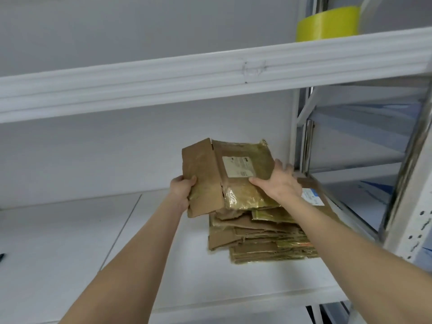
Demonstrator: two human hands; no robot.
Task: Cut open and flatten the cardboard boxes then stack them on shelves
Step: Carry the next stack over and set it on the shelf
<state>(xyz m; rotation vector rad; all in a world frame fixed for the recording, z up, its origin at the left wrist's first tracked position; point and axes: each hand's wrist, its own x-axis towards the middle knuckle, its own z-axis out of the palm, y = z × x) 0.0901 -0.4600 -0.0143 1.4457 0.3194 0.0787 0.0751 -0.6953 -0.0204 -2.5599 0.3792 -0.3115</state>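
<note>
A flattened brown cardboard box [210,176] with shiny tape and a white label is tilted above a stack of flattened boxes [259,239] on the white shelf [70,242]. My left hand [181,190] grips the box's left flap at its edge, thumb on top. My right hand [280,181] holds the box's right side, thumb on the taped face and fingers round the far edge. The stack's top is partly hidden under the held box.
The shelf above [210,76] hangs close over my hands and carries a roll of yellow tape [327,24] at the right. A metal upright [411,183] and another rack stand to the right. A dark object [1,256] lies at the shelf's left edge.
</note>
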